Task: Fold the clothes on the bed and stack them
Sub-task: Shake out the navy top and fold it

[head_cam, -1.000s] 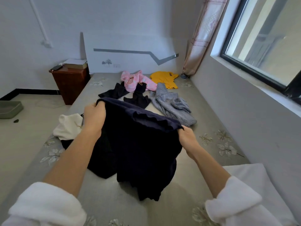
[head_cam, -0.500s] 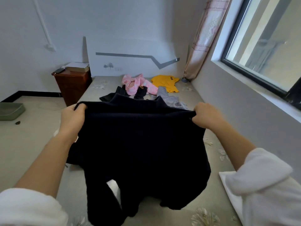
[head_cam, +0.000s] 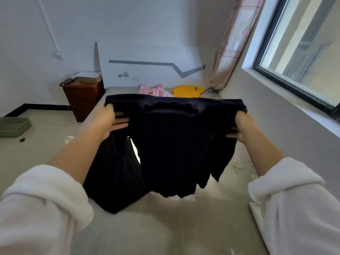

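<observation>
1. Dark navy top is up in the air, stretched wide between both hands, neckline along its upper edge and hem hanging toward the bed.
2. Left hand grips one shoulder of the top. The fabric is draped over the knuckles and the fingers lie across the front.
3. Right hand holds the opposite shoulder the same way, level with the left hand and well apart from it.
4. Under the left forearm, more dark cloth rests on the bed; I cannot tell whether it belongs to the top.
5. Beyond both hands, a pink garment and a yellow garment lie side by side.
6. Out past the left hand, a wooden nightstand stands beside the bed.
</observation>
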Available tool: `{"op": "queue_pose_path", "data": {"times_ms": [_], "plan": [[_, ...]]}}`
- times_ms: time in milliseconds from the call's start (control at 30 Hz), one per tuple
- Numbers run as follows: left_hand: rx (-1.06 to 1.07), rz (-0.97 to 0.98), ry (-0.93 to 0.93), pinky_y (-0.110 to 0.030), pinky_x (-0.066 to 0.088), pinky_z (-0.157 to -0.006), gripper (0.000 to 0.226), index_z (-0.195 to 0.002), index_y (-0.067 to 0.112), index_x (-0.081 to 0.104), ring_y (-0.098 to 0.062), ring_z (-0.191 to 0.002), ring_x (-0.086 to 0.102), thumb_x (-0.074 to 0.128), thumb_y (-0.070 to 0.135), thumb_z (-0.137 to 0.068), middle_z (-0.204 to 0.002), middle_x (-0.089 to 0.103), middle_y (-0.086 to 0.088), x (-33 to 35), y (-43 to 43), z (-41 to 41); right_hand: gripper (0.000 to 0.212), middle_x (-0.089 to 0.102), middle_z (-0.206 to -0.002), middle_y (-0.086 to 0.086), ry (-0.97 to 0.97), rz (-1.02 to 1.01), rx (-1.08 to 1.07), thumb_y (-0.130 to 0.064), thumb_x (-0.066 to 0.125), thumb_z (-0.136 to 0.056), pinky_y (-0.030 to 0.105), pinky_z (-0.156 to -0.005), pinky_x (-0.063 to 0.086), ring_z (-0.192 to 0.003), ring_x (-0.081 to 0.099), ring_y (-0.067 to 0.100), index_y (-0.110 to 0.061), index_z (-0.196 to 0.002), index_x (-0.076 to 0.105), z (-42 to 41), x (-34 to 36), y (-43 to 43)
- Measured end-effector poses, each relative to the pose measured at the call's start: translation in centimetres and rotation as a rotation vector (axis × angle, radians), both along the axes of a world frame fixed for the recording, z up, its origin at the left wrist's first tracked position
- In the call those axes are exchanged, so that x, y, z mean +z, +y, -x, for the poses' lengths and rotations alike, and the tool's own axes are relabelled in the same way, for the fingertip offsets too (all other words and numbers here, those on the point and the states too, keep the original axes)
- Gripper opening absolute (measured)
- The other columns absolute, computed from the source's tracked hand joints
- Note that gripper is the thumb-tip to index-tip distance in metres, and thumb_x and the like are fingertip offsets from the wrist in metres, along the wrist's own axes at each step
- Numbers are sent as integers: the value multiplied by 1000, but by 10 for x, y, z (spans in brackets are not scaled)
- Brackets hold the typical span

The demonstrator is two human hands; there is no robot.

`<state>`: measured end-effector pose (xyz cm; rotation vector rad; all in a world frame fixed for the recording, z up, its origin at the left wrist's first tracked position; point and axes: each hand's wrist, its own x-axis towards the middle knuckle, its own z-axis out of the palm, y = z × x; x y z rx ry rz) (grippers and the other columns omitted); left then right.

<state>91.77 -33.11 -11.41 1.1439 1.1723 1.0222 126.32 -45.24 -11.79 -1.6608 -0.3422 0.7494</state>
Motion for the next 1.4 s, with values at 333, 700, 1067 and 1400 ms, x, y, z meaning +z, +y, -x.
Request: {"op": "queue_pose_path", "data": {"times_ms": [333,700,1067,1400], "plan": [[138,-399,70,-6,43,-82,44,-106,55,56,14,-102,55,33,19,-99,-112,58,24,-77,-73,5,51,39,-144,18,-934,26,-24,-15,57,-91,53,-112,27,-129,39,39,-19,-141,46,-14,-57,-95],[-51,-67,473,-23,41,-75,33,-126,15,51,-17,-89,53,38,1,-98,-107,58,-6,-272,-236,48,54,28,-153,15,-771,687,373,-22,51,-95,50,-116,11,-142,22,30,-21,-147,37,24,-237,-231],[33,611,550,-28,42,-59,45,-126,18,52,-17,-71,51,37,-7,-93,-110,54,-5,-405,-310,53,66,21,-157,7,-580,1083,750,-41,43,-98,46,-117,13,-147,10,24,-22,-154,14,64,-385,-323],[409,1073,158,-32,49,-80,8,-88,10,57,-17,-80,60,50,14,-90,-99,62,-9,-460,-357,27,38,63,-104,14,397,854,36,-14,56,-92,40,-83,49,-93,61,28,2,-126,50,145,-456,-343]]}}
